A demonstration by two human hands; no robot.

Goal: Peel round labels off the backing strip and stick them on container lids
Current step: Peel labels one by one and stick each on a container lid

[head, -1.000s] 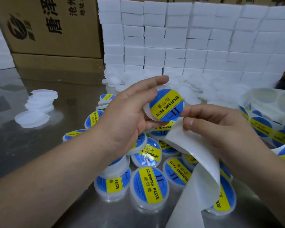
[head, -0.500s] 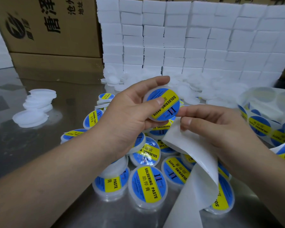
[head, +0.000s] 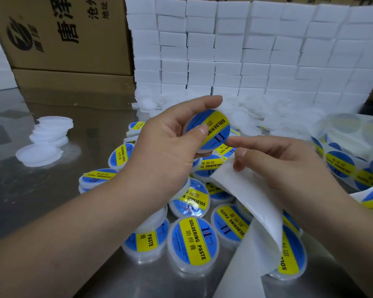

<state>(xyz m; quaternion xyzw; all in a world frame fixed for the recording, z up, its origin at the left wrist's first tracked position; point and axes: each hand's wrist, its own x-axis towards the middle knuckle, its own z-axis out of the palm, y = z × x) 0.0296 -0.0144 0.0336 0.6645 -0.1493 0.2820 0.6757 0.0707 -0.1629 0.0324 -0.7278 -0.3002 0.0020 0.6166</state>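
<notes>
My left hand (head: 166, 147) grips a white round lid (head: 211, 131) that bears a blue and yellow "SOLDERING PASTE" label, thumb pressed on the label's left side. My right hand (head: 276, 166) pinches the white backing strip (head: 252, 203), which curls down towards the front edge, while its forefinger points at the held lid's lower right rim. Below the hands, several labelled lids (head: 193, 241) lie in a loose pile on the steel table (head: 30, 201). More of the label strip (head: 349, 164), with unpeeled labels, lies at the far right.
Plain white lids (head: 49, 136) are stacked at the left, and a heap of them (head: 267, 117) lies behind the hands. A wall of white blocks (head: 246, 50) and cardboard boxes (head: 58, 37) close off the back.
My left thumb slid onto the label on the held lid and the lid turned a little. My right forefinger stretched out to the lid's edge.
</notes>
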